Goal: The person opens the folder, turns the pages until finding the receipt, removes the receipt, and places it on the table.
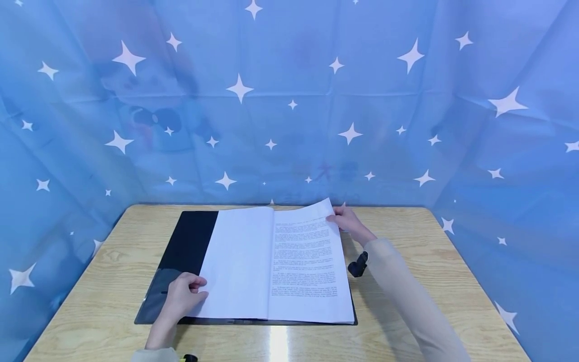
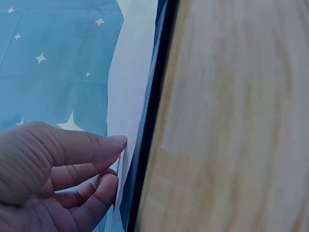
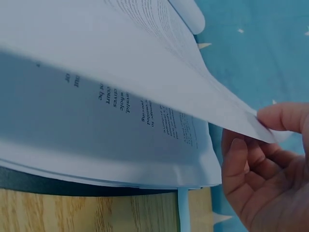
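Lying open on bench [image 1: 104, 261], document [image 1: 239, 261] is judged light, limp, crease-prone; raised page [image 1: 307, 261], best held at two-o'clock corner, pinched there by right hand [image 1: 347, 221]; left hand [image 1: 183, 296] curled at eight o'clock, grip cannot be told.

Blk folder [image 1: 193, 236] open on wood desk [image 1: 90, 301], blank pg [image 1: 239, 261] L, printed pg [image 1: 305, 261] R. R hand's [image 1: 351, 224] fingers pinch printed pg near far R corner (lifted a bit). L hand [image 1: 182, 295] at blank pg's L edge.
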`<state>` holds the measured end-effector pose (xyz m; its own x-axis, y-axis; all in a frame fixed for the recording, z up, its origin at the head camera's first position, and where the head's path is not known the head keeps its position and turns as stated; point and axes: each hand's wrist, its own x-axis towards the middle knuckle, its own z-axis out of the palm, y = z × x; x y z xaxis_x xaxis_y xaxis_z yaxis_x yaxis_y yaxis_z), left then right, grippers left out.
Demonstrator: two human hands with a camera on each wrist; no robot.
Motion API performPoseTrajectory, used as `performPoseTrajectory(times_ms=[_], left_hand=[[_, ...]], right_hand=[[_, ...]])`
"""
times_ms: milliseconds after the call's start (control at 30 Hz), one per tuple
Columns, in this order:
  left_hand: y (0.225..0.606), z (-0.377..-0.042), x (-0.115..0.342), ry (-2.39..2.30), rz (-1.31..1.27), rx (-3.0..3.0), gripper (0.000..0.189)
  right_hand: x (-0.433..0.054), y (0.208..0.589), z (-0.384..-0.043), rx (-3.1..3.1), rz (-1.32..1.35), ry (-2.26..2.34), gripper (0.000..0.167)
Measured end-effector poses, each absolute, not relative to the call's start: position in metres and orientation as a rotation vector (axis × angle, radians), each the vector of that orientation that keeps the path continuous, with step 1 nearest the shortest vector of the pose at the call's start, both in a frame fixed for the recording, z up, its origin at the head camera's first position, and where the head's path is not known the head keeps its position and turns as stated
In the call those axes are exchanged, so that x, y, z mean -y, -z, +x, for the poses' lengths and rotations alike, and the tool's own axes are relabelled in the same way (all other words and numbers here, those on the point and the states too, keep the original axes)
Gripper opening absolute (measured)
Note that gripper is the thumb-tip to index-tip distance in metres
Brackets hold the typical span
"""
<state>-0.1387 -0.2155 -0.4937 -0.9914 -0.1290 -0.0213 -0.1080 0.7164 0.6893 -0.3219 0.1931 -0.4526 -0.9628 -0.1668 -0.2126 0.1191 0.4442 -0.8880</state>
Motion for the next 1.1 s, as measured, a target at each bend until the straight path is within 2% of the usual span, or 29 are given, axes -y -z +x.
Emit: performPoseTrajectory(times_ms=[833, 1100], left_hand=[[0.499, -0.141, 0.211, 1.166, 0.146, 2.837, 0.017], [0.497, -0.138, 0.215, 1.145, 0.166, 2.856, 0.018]], right_hand=[[-0.201, 0.449, -0.299, -2.411, -0.036, 1.501, 0.032], [-0.200, 0.448, -0.291, -2.330, -0.122, 1.552, 0.030]])
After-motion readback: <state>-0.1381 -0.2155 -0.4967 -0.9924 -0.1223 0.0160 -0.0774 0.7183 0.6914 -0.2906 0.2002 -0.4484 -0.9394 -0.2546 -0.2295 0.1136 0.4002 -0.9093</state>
